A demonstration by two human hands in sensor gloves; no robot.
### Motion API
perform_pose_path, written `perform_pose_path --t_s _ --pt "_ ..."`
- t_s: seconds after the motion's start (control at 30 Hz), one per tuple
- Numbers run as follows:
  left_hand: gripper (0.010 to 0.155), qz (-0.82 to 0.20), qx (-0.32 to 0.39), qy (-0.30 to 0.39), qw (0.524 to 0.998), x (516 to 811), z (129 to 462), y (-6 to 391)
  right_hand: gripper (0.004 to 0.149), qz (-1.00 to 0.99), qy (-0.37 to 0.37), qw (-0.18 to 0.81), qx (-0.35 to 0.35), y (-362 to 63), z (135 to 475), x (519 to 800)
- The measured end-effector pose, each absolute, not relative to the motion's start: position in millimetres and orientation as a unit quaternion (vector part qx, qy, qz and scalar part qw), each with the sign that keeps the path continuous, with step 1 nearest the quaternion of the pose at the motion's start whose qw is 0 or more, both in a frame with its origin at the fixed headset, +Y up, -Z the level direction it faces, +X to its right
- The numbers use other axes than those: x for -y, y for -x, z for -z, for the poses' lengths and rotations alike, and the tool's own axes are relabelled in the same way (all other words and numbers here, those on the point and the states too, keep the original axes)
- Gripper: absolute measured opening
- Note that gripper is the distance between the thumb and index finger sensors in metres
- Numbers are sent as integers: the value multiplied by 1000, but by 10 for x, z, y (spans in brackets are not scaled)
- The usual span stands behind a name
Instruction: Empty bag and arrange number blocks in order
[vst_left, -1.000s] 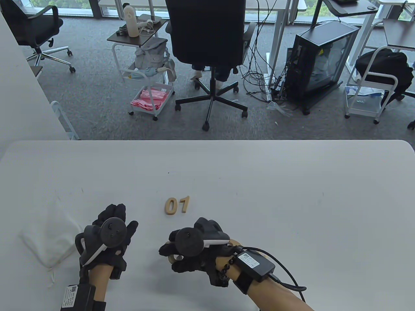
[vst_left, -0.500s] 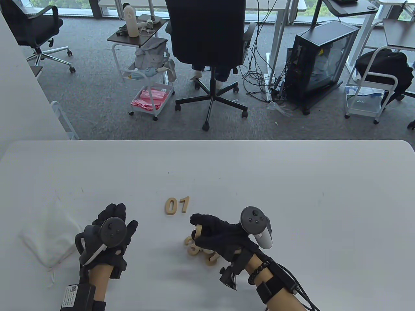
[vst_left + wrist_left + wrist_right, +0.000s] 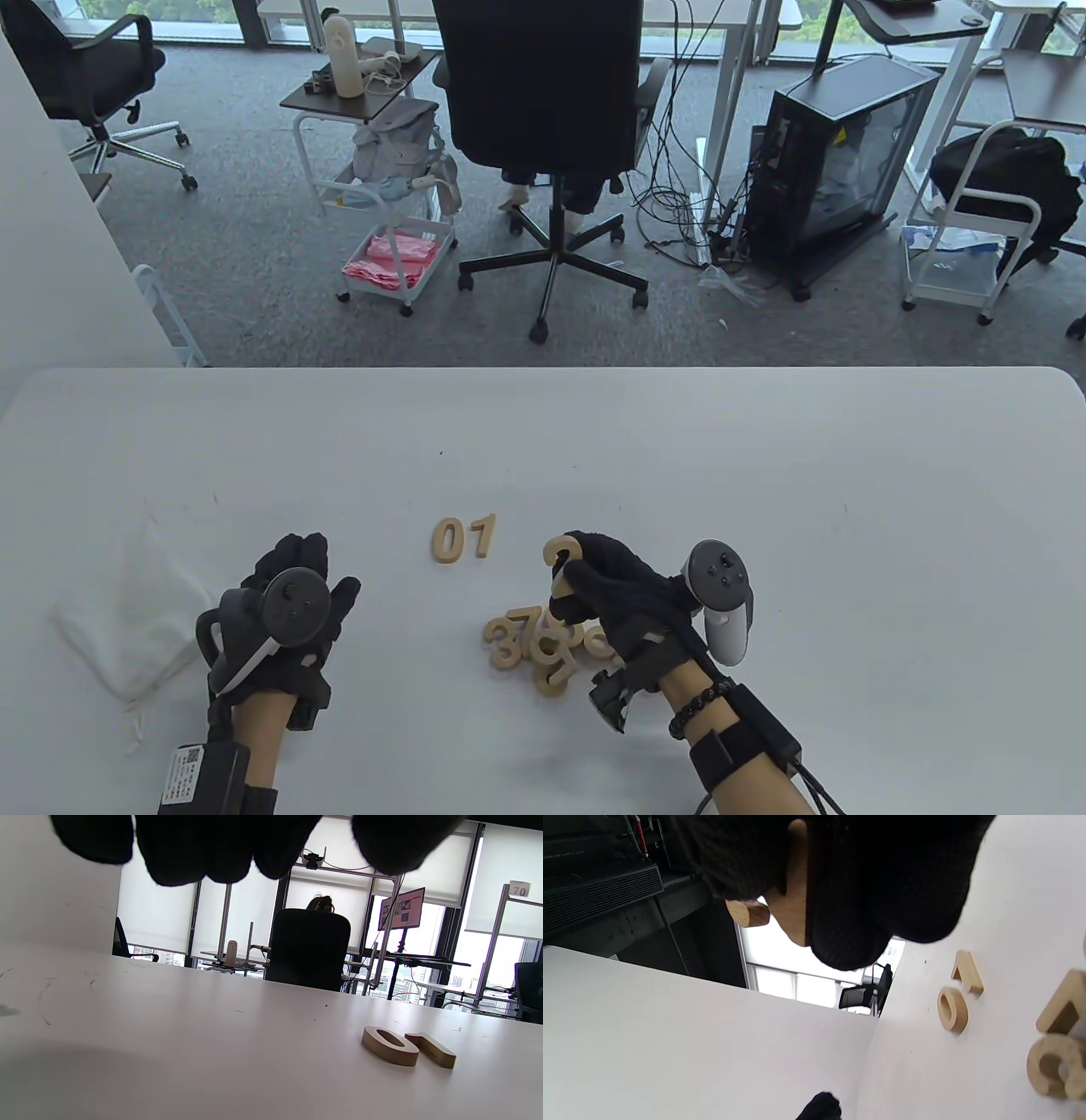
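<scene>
Wooden number blocks 0 (image 3: pixel 445 541) and 1 (image 3: pixel 481 535) lie side by side on the white table (image 3: pixel 764 475); they also show in the left wrist view (image 3: pixel 390 1046) and the right wrist view (image 3: pixel 952 1009). A pile of several loose number blocks (image 3: pixel 530 645) lies in front of them. My right hand (image 3: pixel 594 577) pinches a wooden number block (image 3: pixel 560 556) and holds it above the table, right of the 1; which digit it is cannot be told. The block shows between its fingers in the right wrist view (image 3: pixel 793 878). My left hand (image 3: pixel 293 594) rests flat on the table beside the white cloth bag (image 3: pixel 127 620).
The bag lies flat at the table's left front. Beyond the table's far edge are an office chair (image 3: pixel 543 102), a small cart (image 3: pixel 390 170) and a computer case (image 3: pixel 840 161).
My right hand has lifted off the pile with one block pinched and moved up and to the right, uncovering the loose blocks. The left hand has not moved.
</scene>
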State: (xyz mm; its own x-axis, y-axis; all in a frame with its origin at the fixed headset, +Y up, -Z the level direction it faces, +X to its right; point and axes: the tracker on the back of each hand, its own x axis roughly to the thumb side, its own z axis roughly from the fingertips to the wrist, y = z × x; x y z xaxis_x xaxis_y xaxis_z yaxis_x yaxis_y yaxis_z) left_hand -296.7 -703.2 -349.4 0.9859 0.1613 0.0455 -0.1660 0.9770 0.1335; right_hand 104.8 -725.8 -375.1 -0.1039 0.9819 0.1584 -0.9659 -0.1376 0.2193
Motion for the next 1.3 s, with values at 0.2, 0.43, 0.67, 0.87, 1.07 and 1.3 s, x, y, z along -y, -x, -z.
perform_pose_path --t_s 0.2,0.43,0.67,0.87,1.07,1.3 --pt "73 -83 19 -71 994 7028 3501 2963 54 -772 -91 630 7 -1200 3782 7109" --pt "73 -82 22 -73 994 7029 3507 2952 47 -792 -30 609 -15 -1235 3958 7031" --pt "73 -82 24 -74 994 7026 3502 2945 46 -839 20 543 -22 -1075 4277 6950" --pt "73 -84 26 -82 993 7011 3493 2940 49 -873 53 484 -20 -903 4482 6896" --pt "73 -84 25 -85 993 7011 3489 2948 51 -907 65 415 -40 -677 4653 6924" --pt "73 -88 24 -87 992 7007 3482 2958 53 -938 90 325 -79 -314 4812 7188"
